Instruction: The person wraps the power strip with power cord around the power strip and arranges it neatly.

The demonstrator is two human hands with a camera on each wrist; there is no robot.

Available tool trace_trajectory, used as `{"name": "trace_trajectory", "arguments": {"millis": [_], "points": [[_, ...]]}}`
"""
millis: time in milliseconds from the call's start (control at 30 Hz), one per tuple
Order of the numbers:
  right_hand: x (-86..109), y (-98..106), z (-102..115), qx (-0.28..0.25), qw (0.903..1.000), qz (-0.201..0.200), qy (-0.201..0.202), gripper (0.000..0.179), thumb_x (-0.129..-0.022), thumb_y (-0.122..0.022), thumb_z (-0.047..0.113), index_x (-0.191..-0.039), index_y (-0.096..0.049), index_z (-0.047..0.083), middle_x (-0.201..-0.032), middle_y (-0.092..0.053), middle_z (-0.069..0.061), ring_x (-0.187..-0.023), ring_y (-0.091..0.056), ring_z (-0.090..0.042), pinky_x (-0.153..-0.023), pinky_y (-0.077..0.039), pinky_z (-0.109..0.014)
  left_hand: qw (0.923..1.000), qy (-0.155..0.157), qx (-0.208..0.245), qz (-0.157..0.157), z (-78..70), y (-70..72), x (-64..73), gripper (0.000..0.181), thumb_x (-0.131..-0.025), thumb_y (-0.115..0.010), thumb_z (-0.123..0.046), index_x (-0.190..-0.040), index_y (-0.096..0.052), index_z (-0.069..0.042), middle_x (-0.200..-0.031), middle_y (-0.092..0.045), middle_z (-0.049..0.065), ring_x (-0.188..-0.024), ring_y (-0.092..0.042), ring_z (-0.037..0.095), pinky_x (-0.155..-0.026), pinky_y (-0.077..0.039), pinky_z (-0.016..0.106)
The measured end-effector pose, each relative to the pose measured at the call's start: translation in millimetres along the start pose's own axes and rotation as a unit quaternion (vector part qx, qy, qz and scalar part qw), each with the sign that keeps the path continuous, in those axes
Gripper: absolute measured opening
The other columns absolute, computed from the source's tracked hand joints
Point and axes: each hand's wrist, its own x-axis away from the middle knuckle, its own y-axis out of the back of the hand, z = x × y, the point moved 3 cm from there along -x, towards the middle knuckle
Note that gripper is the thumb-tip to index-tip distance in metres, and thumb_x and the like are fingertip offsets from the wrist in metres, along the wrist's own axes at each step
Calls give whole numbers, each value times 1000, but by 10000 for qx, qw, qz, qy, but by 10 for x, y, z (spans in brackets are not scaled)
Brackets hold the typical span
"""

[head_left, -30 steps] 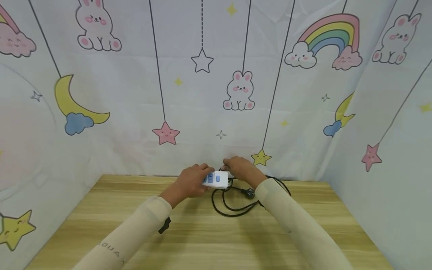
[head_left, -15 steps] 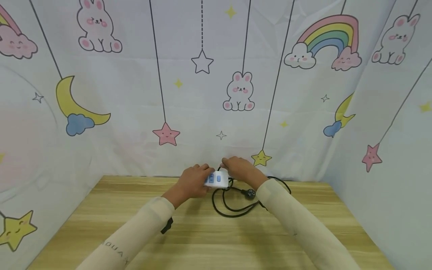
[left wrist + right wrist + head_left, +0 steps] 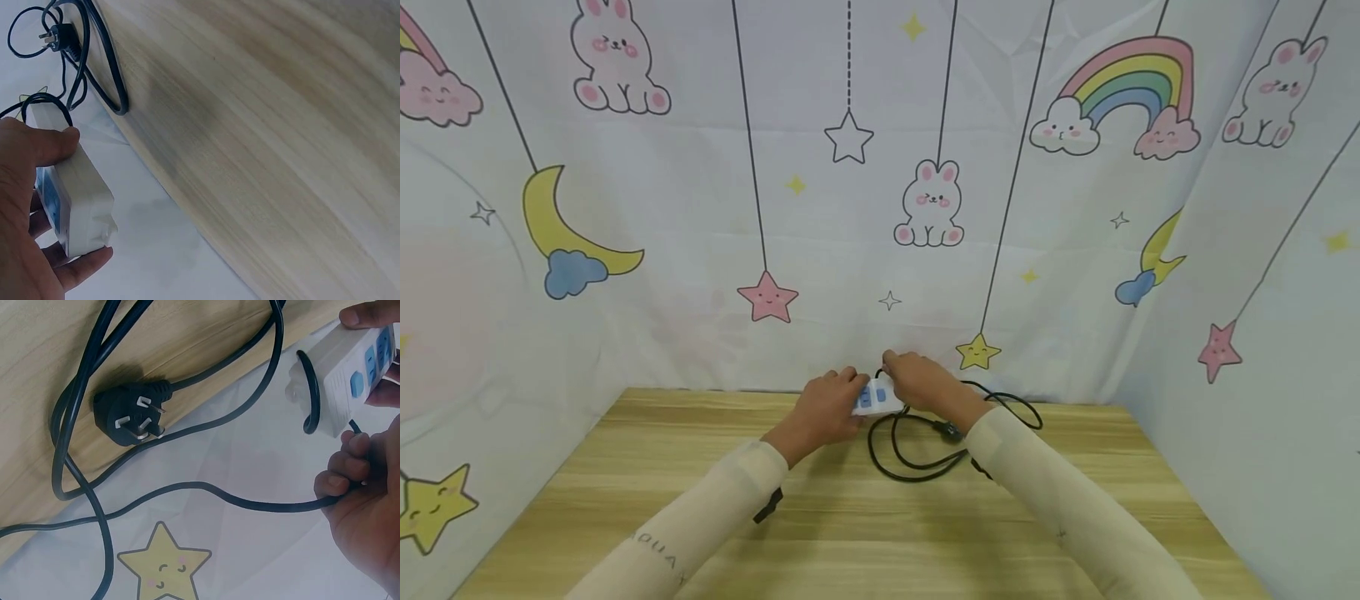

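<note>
A white power strip (image 3: 877,397) with blue sockets is held near the back edge of the table. My left hand (image 3: 829,406) grips it by one end, thumb on one side and fingers on the other, as the left wrist view shows. Close to its other end, my right hand (image 3: 369,506) has its fingers curled round the black cord (image 3: 269,505). A short stretch of cord bends round the strip's end in the right wrist view. The three-pin plug (image 3: 130,412) lies on the table beside loose loops of cord.
The wood-grain table (image 3: 850,533) meets a white printed cloth (image 3: 820,217) at the back, with cloth on both sides too. Cord loops (image 3: 917,477) spread over the table below and right of the strip.
My right hand has shifted slightly left, now covering part of the strip's right end. The cord behind it has moved, its loop at the right lying differently. The left hand hardly moves.
</note>
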Motion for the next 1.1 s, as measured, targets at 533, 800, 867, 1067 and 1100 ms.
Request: {"name": "trace_trajectory", "arguments": {"millis": [533, 800, 867, 1067, 1100], "points": [[21, -226, -69, -732, 9971, -36, 188, 36, -118, -46, 12, -150, -55, -3, -116, -79, -23, -95, -75, -27, -86, -63, -45, 9992, -63, 39, -390, 88, -58, 0, 54, -90, -95, -26, -131, -67, -5, -104, -71, 10, -80, -68, 24, -69, -62, 40], [119, -66, 71, -1215, 9917, -418, -24, 28, -118, -44, 8, -142, -47, -7, -85, -70, -19, -68, -63, -25, -63, -52, -40, 9962, -130, -106, -851, 118, 19, -91, 54, -87, -96, -29, -127, -70, -5, -98, -71, 9, -71, -66, 22, -60, -59, 38], [141, -29, 88, -1264, 9905, -507, -211, 25, -118, -46, 10, -139, -48, -4, -83, -67, -15, -67, -60, -23, -62, -48, -36, 9962, -66, -64, -866, 128, 42, -115, 54, -87, -96, -29, -128, -70, -5, -98, -71, 9, -71, -65, 21, -60, -59, 38], [217, -21, 65, -1344, 9875, -485, -663, 22, -121, -45, 20, -126, -57, 2, -87, -66, -9, -71, -58, -19, -68, -47, -34, 9967, 220, -2, -776, 155, 82, -156, 58, -89, -95, -30, -133, -69, -4, -102, -72, 10, -73, -64, 19, -62, -58, 36], [231, -26, 58, -1333, 9878, -473, -654, 22, -121, -46, 21, -122, -59, 3, -86, -66, -8, -71, -57, -19, -67, -47, -34, 9966, 262, 20, -776, 157, 90, -160, 58, -89, -95, -30, -134, -69, -3, -102, -72, 10, -72, -64, 19, -62, -58, 36]]}}
